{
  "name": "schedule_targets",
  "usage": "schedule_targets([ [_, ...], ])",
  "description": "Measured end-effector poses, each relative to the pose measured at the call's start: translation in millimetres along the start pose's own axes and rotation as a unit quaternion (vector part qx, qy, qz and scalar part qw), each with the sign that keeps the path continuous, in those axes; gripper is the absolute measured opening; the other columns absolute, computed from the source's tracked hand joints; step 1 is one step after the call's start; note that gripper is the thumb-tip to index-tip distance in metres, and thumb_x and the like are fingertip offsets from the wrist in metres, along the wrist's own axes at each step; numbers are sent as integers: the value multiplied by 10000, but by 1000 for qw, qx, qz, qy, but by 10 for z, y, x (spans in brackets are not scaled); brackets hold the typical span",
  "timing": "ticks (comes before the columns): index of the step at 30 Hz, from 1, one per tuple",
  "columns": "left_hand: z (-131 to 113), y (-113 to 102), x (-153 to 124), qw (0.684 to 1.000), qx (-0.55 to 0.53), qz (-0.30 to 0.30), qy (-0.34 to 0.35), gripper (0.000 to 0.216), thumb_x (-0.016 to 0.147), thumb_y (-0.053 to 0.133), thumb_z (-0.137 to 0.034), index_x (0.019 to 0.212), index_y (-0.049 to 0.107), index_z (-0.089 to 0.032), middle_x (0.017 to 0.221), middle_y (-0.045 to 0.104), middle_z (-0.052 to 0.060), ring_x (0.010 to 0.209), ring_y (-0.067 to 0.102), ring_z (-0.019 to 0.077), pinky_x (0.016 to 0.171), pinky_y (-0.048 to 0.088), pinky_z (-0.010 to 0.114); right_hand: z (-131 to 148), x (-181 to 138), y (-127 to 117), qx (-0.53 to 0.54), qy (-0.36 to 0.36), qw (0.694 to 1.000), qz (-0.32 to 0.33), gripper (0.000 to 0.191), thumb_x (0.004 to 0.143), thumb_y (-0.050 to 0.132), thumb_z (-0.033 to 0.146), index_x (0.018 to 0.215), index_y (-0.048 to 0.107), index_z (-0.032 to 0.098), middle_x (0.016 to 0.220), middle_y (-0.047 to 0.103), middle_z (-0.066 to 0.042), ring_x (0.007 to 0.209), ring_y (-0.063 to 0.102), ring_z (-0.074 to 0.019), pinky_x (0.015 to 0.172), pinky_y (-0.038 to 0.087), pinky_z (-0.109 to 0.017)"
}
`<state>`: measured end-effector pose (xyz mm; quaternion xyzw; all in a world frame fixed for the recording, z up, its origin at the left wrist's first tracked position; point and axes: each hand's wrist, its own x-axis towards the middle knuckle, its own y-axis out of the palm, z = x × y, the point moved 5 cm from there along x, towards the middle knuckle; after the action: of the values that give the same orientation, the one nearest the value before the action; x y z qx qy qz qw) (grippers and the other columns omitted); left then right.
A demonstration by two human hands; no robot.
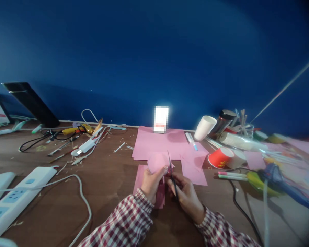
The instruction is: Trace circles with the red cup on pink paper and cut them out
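Note:
Between thumb and fingers, my left hand (152,181) pinches a piece of pink paper (157,162) with a rounded upper edge. My right hand (186,193) grips dark scissors (173,178), whose blades point away from me along the paper's right side. Whether the blades touch the paper I cannot make out. Beneath the hands lie pink paper strips (140,176). Larger pink sheets (157,142) spread over the table beyond, and another pink piece (194,171) is to the right.
A white power strip (20,199) and cables cover the left side, with a glue gun (78,129) behind. On the right are a white paper cup (205,127), a red paper cup (220,157), markers (233,176) and a dark-lidded jar (224,121). A blue wall (154,61) rises behind.

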<state>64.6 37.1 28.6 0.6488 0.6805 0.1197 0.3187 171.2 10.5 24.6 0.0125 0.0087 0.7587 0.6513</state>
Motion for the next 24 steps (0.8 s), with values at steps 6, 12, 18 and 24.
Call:
schedule_targets([
  [6,21,-19,17,1000,6,-9,3,308,577,801,-284,786,705,-80,714,681,83,639,616,153,584,496,243,-19,-4,-6,1,1,1000,4,335,811,625,433,990,624,149,577,482,35,500,431,-67,454,362,-173],
  [12,-7,14,-10,1000,-1,-9,0,284,574,798,-274,757,706,-78,676,675,73,609,607,143,564,491,230,8,-1,-12,-9,-3,1000,6,328,818,617,428,979,629,142,570,475,38,490,420,-62,453,356,-173],
  [18,-23,12,-20,1000,13,-14,-3,282,577,793,-276,746,705,-68,642,667,65,563,593,132,512,470,212,3,3,-30,-20,-5,1000,3,322,819,614,419,987,634,145,581,490,30,497,434,-70,456,370,-179],
  [24,-28,10,-27,1000,12,-23,-12,255,558,799,-268,689,701,-73,611,662,57,549,590,127,511,470,209,-20,1,-43,-29,-4,1000,7,318,827,607,409,1006,633,147,587,489,29,497,432,-70,453,366,-178],
])
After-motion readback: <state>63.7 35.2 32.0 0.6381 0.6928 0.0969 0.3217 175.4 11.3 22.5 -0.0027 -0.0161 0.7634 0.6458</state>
